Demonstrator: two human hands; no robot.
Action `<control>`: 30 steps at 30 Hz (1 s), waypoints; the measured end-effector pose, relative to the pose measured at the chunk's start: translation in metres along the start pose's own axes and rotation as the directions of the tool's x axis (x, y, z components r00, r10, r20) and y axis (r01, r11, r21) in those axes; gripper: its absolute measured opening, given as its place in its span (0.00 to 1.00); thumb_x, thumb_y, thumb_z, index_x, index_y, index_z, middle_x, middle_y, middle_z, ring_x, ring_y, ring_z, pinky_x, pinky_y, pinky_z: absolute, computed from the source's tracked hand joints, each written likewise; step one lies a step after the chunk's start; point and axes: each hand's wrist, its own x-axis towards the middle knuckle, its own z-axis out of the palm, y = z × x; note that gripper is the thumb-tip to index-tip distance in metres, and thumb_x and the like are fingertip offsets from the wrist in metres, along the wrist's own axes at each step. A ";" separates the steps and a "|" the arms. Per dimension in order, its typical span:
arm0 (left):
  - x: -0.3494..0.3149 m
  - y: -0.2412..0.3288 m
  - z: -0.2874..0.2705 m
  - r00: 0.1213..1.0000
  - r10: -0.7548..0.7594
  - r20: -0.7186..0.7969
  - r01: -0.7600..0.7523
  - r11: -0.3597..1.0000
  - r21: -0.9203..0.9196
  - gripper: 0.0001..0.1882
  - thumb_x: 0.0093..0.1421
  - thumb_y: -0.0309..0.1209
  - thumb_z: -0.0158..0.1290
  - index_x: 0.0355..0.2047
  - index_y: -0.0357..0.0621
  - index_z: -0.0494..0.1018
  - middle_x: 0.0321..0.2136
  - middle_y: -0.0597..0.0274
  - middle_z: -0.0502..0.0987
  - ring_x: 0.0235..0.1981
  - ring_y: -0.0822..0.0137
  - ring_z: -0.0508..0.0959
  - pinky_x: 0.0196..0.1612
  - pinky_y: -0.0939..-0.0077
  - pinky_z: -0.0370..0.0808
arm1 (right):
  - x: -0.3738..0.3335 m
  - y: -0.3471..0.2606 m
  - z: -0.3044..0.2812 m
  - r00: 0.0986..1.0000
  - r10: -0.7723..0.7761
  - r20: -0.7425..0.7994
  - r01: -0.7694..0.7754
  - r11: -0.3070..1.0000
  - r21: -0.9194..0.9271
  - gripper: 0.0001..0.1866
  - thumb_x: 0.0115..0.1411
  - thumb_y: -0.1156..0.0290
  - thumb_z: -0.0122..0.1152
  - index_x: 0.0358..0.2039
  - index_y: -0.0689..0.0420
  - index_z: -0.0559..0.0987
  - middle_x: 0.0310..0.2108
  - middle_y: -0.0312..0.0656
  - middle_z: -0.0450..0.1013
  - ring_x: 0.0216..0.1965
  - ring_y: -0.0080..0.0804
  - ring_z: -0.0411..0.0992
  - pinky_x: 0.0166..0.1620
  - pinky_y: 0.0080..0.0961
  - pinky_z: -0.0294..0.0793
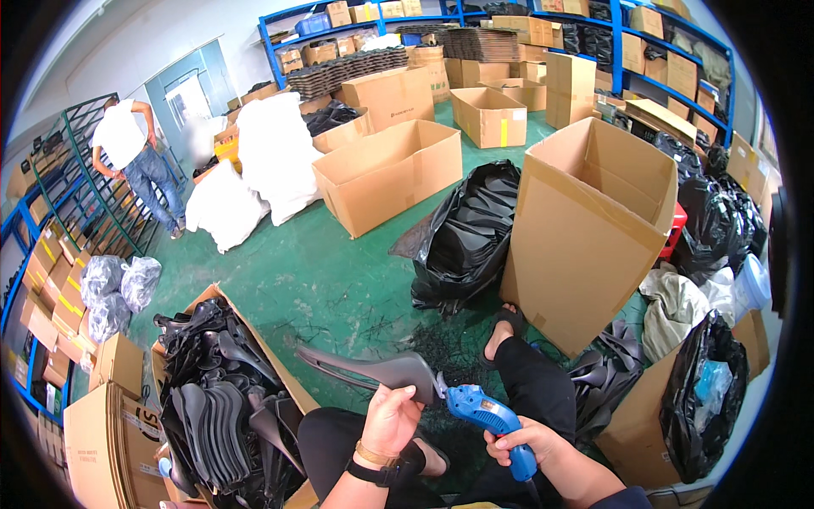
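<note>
My left hand [392, 424] grips a dark grey moulded piece shaped like a bicycle saddle cover [373, 368], thumb on top near its wide end. The piece reaches out to the left over the floor, and its narrow end points away. My right hand [527, 443] is wrapped round the handle of a blue electric cutter [485, 411], whose cord runs down from the grip. At the edge of the piece, close to my left fingers, is the cutter's metal head; whether the blade touches it I cannot tell. Left of my knee stands a carton [270, 365] full of similar dark pieces [212, 424].
Dark trimmings [441, 339] litter the green floor [297, 263] around my feet. A black bag of stacked pieces [475, 229] leans by a tall open carton [585, 220]. More dark pieces [606, 373] lie at right. Farther off are cartons, white sacks [275, 153], blue shelving [619, 42] and a standing person [136, 153].
</note>
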 end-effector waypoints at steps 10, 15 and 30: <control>-0.005 0.003 -0.006 0.993 -0.113 0.044 0.109 0.990 0.091 0.26 0.50 0.17 0.46 0.52 0.40 0.62 0.44 0.60 0.73 0.46 0.63 0.74 0.51 0.67 0.71 | 0.021 -0.017 0.012 0.992 -0.127 -0.026 0.128 0.992 0.024 0.15 0.47 0.73 0.64 0.35 0.62 0.73 0.20 0.40 0.67 0.21 0.28 0.67 0.27 0.23 0.69; -0.006 0.009 -0.002 1.000 0.013 -0.029 -0.002 0.939 0.345 0.25 0.52 0.19 0.43 0.52 0.45 0.61 0.38 0.64 0.71 0.38 0.69 0.75 0.42 0.76 0.73 | 0.018 -0.032 0.025 0.979 -0.185 -0.081 0.180 0.981 -0.065 0.16 0.46 0.73 0.66 0.35 0.62 0.73 0.20 0.39 0.68 0.22 0.28 0.68 0.28 0.23 0.69; -0.002 0.010 -0.011 0.951 0.299 -0.077 -0.180 0.741 0.647 0.16 0.69 0.40 0.42 0.46 0.41 0.68 0.31 0.72 0.69 0.30 0.81 0.66 0.34 0.87 0.65 | -0.001 0.004 0.010 0.992 0.128 -0.001 -0.128 0.989 -0.068 0.14 0.49 0.74 0.65 0.36 0.64 0.74 0.21 0.39 0.69 0.21 0.25 0.68 0.28 0.21 0.70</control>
